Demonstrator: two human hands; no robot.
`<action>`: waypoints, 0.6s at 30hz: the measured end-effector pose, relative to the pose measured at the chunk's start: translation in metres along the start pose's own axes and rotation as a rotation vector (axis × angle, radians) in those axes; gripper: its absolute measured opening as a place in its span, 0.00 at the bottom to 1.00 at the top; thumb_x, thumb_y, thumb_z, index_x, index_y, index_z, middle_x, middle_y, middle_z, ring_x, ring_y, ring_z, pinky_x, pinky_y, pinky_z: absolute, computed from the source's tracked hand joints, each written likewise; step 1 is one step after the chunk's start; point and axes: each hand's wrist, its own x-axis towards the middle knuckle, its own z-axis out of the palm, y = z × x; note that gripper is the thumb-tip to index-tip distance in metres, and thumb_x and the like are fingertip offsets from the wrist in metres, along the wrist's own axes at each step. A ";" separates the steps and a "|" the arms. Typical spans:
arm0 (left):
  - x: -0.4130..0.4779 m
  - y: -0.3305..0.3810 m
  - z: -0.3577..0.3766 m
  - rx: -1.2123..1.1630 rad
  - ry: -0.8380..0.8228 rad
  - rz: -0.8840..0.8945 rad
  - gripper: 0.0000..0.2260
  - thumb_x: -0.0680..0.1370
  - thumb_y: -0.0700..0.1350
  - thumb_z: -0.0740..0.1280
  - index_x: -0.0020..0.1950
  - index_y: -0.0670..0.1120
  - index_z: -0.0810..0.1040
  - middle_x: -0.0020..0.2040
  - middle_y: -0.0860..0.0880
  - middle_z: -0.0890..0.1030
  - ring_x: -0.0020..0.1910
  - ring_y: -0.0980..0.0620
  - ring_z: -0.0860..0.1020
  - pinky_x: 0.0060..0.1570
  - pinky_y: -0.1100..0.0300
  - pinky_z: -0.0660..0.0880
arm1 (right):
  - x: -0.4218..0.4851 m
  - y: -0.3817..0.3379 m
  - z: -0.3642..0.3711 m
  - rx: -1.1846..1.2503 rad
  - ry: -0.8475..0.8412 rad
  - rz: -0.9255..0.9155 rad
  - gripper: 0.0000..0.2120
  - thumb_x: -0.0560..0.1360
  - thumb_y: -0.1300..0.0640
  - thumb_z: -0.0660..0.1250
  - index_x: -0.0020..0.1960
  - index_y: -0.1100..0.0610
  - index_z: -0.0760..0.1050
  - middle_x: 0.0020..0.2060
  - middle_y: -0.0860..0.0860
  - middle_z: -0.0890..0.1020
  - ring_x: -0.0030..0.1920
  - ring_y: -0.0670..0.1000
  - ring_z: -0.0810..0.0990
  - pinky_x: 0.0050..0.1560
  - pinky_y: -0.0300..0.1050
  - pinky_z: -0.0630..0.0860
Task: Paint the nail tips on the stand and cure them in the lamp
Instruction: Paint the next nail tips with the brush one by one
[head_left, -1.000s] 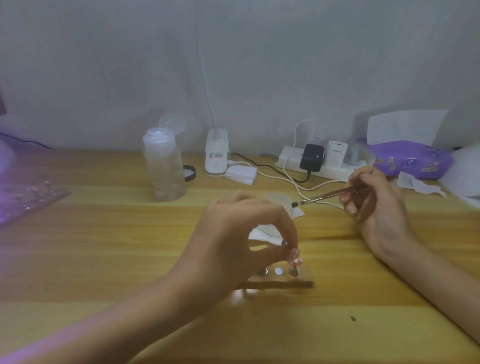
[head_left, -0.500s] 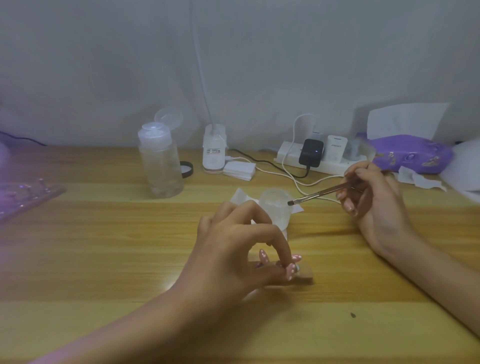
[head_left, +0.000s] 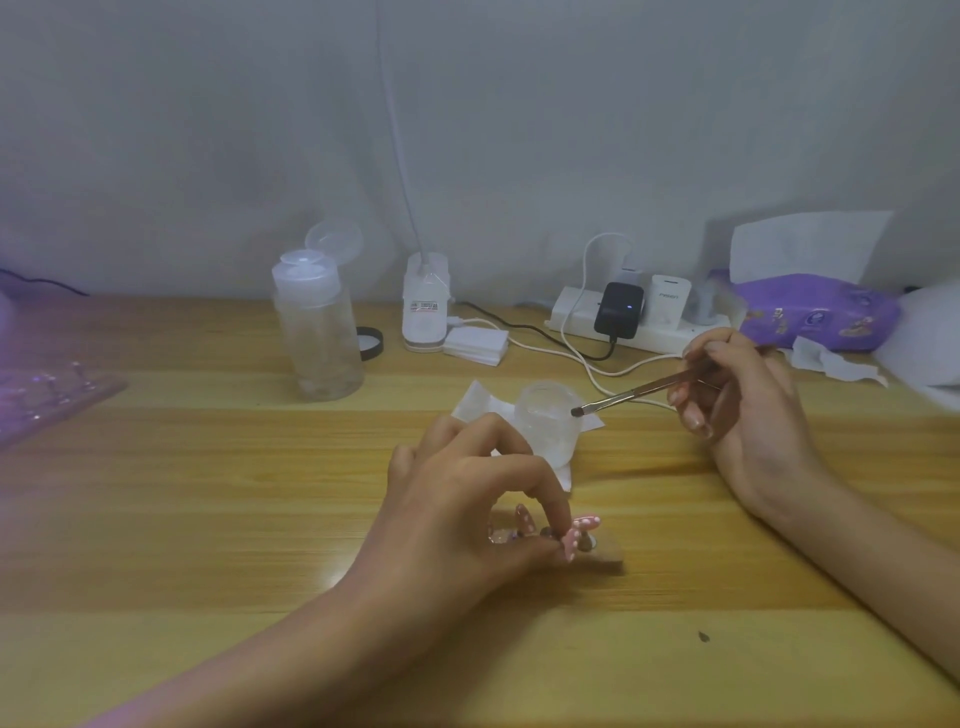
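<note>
Now: left hand (head_left: 467, 499) pinches a pink tip (head_left: 575, 540) between thumb and forefinger, on the stand (head_left: 610, 555). Right hand (head_left: 748, 410) grips the brush (head_left: 639, 391), well apart to the upper right. The shaft slants down-left, bristles beside the cup (head_left: 545, 423).

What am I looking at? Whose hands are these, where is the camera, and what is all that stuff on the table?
There is no machine here. These are a person's two hands, and every picture comes from one camera worn on their head, looking down at a wooden table. The left hand pinches a pink nail tip with white dots, right at a little stand. The right hand holds a thin brush, its tip by the rim of a small clear cup. Further back are a clear bottle with its lid flipped open, a white power strip with plugs, and a purple tissue pack.
</note>
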 end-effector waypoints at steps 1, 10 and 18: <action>0.000 0.000 0.000 -0.005 0.001 0.000 0.10 0.68 0.60 0.76 0.45 0.64 0.79 0.51 0.62 0.73 0.56 0.63 0.67 0.60 0.57 0.60 | 0.000 0.000 0.000 -0.001 0.000 -0.002 0.22 0.82 0.61 0.56 0.33 0.49 0.79 0.27 0.50 0.78 0.26 0.47 0.74 0.22 0.36 0.67; 0.000 -0.001 0.001 -0.006 -0.022 -0.032 0.09 0.69 0.59 0.76 0.45 0.65 0.79 0.51 0.62 0.73 0.57 0.63 0.67 0.60 0.57 0.61 | -0.001 -0.001 0.000 0.002 0.001 0.006 0.22 0.82 0.62 0.56 0.34 0.50 0.78 0.27 0.50 0.77 0.26 0.48 0.74 0.22 0.36 0.66; -0.001 -0.003 0.003 -0.023 -0.029 -0.053 0.08 0.69 0.61 0.74 0.45 0.65 0.78 0.51 0.63 0.73 0.56 0.63 0.67 0.59 0.58 0.61 | -0.001 -0.002 0.002 -0.005 0.011 0.011 0.22 0.82 0.62 0.56 0.34 0.50 0.78 0.26 0.51 0.77 0.26 0.48 0.74 0.21 0.36 0.66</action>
